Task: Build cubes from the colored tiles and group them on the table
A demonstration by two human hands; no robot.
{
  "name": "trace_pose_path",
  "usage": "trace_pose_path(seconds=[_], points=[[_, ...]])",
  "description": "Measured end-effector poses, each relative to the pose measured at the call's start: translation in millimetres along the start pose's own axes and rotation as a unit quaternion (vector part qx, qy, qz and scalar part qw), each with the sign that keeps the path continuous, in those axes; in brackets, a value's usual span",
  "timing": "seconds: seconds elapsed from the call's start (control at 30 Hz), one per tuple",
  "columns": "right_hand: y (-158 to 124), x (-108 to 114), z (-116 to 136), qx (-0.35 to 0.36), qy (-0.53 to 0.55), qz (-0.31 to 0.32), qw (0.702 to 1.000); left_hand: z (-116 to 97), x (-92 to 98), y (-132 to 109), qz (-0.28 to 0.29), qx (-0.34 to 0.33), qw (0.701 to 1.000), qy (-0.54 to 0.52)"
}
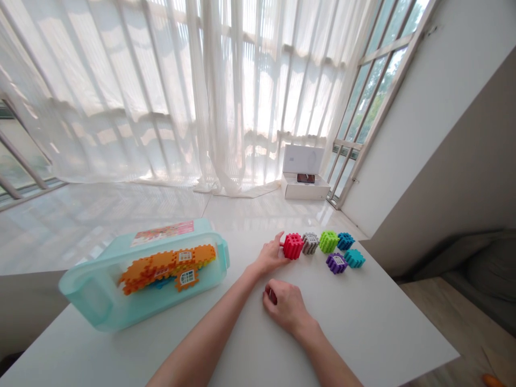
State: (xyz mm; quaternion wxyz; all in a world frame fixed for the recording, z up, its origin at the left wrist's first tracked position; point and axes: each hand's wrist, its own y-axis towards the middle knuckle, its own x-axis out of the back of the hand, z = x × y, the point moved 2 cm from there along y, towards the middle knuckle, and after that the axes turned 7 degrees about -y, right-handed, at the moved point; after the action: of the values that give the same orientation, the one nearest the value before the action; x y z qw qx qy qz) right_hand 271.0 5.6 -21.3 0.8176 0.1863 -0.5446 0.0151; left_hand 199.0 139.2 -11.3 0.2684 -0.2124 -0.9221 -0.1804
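A red block [293, 246] with toothed edges and a window-like face stands at the left end of a group of similar blocks. My left hand [274, 255] is at its left side, thumb low in front and a finger against it, while the index finger points up. Close beside the red block is a grey block [310, 243] with a white window face. To the right stand a lime green block [328, 242], a dark blue block [345, 241], a purple block [336, 263] and a teal block [355, 258]. Loosely curled, my right hand [287, 303] rests on the table nearer to me; nothing shows in it.
On the left, a translucent mint bin [105, 306] lies on its side, with orange, yellow and blue toothed pieces [161, 267] inside. The white table [387, 322] ends at a right edge. An open white box [306, 191] stands by the curtain [217, 107].
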Motion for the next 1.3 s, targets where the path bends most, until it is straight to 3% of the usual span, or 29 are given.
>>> trace_pose_path(seconds=[0.2,0.37,0.6,0.7,0.77,0.87,0.93,1.17,1.3], points=[[1,1,0,0.000,-0.006,-0.004,1.000,2,-2.3,-2,-0.005,-0.010,1.000,0.015],[2,2,0,0.006,-0.008,-0.002,1.000,-2,13.6,-34,-0.013,-0.034,0.999,0.040],[1,4,-2,-0.010,-0.004,0.012,1.000,-28,55.8,-128,-0.059,-0.050,0.991,0.111],[2,3,-3,-0.007,-0.006,0.007,1.000,-28,87.7,-163,-0.109,-0.076,0.972,0.196],[4,2,-3,0.007,-0.014,-0.012,1.000,-19,115.6,-177,-0.169,-0.038,0.955,0.240],[13,-2,1,0.047,-0.031,-0.041,0.998,0,154.3,-183,-0.271,0.054,0.917,0.288],[21,-6,5,0.066,-0.036,-0.047,0.996,9,167.3,-178,-0.261,0.053,0.906,0.330],[40,-11,9,0.076,-0.012,-0.070,0.995,16,169.5,-161,-0.171,-0.001,0.911,0.376],[39,-8,5,0.061,0.025,-0.091,0.994,11,170.8,-177,-0.203,-0.047,0.894,0.396]])
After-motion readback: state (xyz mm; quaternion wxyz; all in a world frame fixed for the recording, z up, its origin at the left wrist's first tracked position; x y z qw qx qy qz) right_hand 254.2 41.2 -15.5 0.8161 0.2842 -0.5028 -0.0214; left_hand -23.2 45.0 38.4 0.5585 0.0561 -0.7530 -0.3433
